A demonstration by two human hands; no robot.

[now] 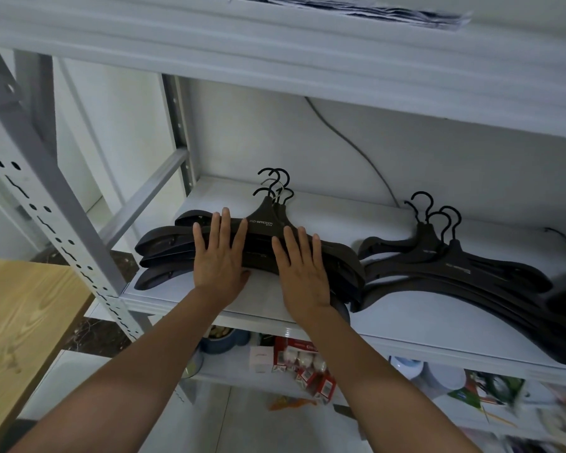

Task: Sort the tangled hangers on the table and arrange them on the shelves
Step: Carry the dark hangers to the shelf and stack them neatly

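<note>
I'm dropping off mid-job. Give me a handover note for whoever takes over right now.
Left hand: open, flat on the left stack. Right hand: open, flat on the same stack.
Right stack lies beside it on the shelf, untouched.
Done: two hanger stacks shelved, hooks to the rear.
Left: likely square up the fanned left stack; most of the table is out of view, check it.

Left hanger stack on shelf; right hanger stack beside; table lower left.
</note>
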